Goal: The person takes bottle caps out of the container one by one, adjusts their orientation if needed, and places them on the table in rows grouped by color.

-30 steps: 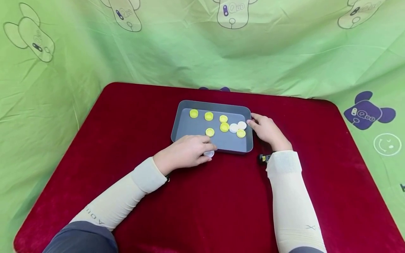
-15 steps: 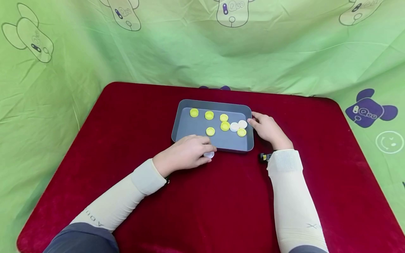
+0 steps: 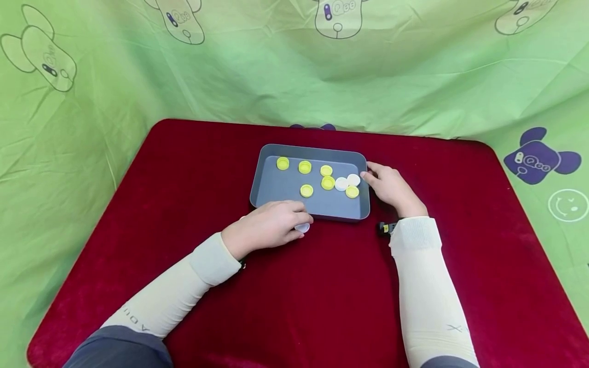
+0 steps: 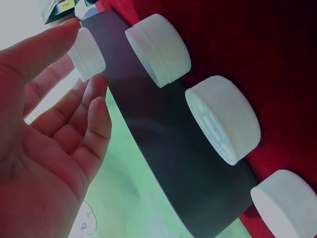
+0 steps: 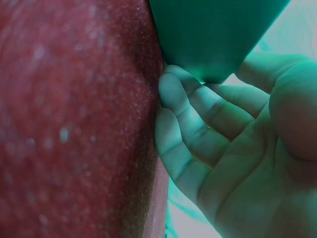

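My left hand (image 3: 273,224) pinches a white bottle cap (image 4: 88,54) between thumb and fingers, just in front of the near wall of the grey tray (image 3: 276,191). Beneath that hand, several more white bottle caps (image 4: 225,119) stand on the red cloth along the tray's outer wall; in the head view the hand hides most of them. At the tray's right end my right hand (image 3: 391,190) grips the rim, thumb over the edge and fingers outside against the wall. Inside the tray lie several yellow bottle caps (image 3: 305,167) and two white caps (image 3: 341,184).
A red cloth (image 3: 294,296) covers the table, whose rounded far edge runs behind the tray. Green printed curtains (image 3: 257,76) hang close around the back and sides. A small black device (image 3: 384,229) is at the right wrist.
My left hand has drawn slightly toward me and to the left with the white bottle cap, a little away from the tray's wall. The right hand stays on the tray rim.
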Tool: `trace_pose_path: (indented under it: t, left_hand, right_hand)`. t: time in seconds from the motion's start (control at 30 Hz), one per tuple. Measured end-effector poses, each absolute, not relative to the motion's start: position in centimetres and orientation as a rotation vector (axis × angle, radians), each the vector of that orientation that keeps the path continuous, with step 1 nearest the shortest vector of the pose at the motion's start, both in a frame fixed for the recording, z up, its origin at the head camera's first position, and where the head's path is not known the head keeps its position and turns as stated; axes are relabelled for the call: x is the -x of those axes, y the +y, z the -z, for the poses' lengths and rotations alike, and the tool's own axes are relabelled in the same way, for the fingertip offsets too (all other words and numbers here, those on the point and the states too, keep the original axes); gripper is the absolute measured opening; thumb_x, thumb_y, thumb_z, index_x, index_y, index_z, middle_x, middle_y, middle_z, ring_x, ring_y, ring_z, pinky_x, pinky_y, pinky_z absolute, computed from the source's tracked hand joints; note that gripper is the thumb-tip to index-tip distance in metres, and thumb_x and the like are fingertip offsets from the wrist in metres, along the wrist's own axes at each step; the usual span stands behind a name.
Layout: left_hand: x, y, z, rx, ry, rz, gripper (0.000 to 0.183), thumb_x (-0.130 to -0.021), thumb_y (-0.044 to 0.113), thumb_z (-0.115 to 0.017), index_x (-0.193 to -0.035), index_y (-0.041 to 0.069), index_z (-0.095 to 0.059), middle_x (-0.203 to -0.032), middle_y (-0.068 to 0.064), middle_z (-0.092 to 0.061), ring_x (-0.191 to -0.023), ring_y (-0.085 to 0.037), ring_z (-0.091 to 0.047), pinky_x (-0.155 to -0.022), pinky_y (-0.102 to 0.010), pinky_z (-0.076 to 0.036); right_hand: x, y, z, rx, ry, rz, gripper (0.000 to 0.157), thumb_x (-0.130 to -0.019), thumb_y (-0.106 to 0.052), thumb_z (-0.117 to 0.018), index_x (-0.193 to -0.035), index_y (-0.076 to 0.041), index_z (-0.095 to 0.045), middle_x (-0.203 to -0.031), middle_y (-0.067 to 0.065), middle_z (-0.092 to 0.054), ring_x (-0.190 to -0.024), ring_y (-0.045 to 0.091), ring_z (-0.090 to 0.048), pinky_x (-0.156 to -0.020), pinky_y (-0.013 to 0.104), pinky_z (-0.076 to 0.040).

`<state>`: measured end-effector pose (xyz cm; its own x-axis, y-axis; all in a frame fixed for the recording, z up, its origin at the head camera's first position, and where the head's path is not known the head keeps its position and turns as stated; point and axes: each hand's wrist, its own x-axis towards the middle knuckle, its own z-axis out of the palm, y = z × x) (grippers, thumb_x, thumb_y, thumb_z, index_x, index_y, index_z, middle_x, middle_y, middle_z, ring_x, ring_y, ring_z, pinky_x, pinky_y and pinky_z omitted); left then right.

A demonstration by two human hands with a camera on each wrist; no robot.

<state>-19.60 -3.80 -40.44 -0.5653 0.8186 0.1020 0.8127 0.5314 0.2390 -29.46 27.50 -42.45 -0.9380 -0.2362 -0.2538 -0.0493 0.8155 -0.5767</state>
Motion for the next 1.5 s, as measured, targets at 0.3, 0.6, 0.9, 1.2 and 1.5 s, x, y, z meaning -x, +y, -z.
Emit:
trace_pose_path:
  t: [0.3, 0.6, 0.9, 1.2, 1.5]
  left_hand:
    - [19.5, -3.8, 40.7, -1.48, 2.722, -0.435, 0.026, -0.089, 0.017, -0.071, -0.114, 0.012, -0.071, -0.098, 0.002, -0.059, -0.087, -0.012, -0.057, -0.078, -0.028, -0.048]
    - [19.5, -3.7, 40.9, -1.505, 2.72, -0.438, 0.022, -0.091, 0.018, -0.069, -0.112, 0.013, -0.071, -0.099, 0.004, -0.061, -0.088, -0.012, -0.058, -0.078, -0.028, -0.049]
    - [19.6, -3.6, 41.2, -1.523, 2.709, -0.448, 0.019, -0.093, 0.019, -0.067, -0.11, 0.013, -0.072, -0.1, 0.004, -0.063, -0.089, -0.011, -0.06, -0.078, -0.028, -0.05]
    - [19.6, -3.3, 41.6, -1.511, 2.683, -0.402, 0.021, -0.09, 0.016, -0.071, -0.11, 0.014, -0.071, -0.104, 0.005, -0.065, -0.094, -0.011, -0.06, -0.081, -0.028, -0.05]
    - [19.7, -3.2, 41.8, -1.519, 2.675, -0.417, 0.017, -0.089, 0.013, -0.071, -0.106, 0.015, -0.071, -0.102, 0.006, -0.065, -0.093, -0.01, -0.061, -0.082, -0.028, -0.049]
  right_hand:
    - [29.6, 27.6, 42.5, 0.245, 2.691, 0.851, 0.06, -0.103, -0.032, -0.046, -0.151, 0.0, -0.03, -0.15, 0.02, -0.036, -0.138, 0.037, -0.032, -0.11, 0.054, -0.026]
    - [29.6, 27.7, 42.6, 0.252, 2.702, 0.853, 0.059, -0.103, -0.031, -0.046, -0.15, 0.0, -0.031, -0.149, 0.02, -0.037, -0.137, 0.036, -0.034, -0.109, 0.054, -0.026]
    - [29.6, 27.7, 42.8, 0.253, 2.693, 0.864, 0.06, -0.103, -0.033, -0.046, -0.15, 0.001, -0.03, -0.15, 0.02, -0.037, -0.137, 0.036, -0.034, -0.11, 0.053, -0.026]
    - [29.5, 27.6, 42.8, 0.24, 2.694, 0.855, 0.06, -0.103, -0.033, -0.046, -0.151, 0.0, -0.03, -0.15, 0.02, -0.037, -0.137, 0.036, -0.034, -0.11, 0.053, -0.026]
    - [29.5, 27.6, 42.8, 0.221, 2.702, 0.855, 0.06, -0.103, -0.034, -0.047, -0.151, -0.002, -0.031, -0.149, 0.018, -0.038, -0.136, 0.034, -0.035, -0.109, 0.053, -0.027]
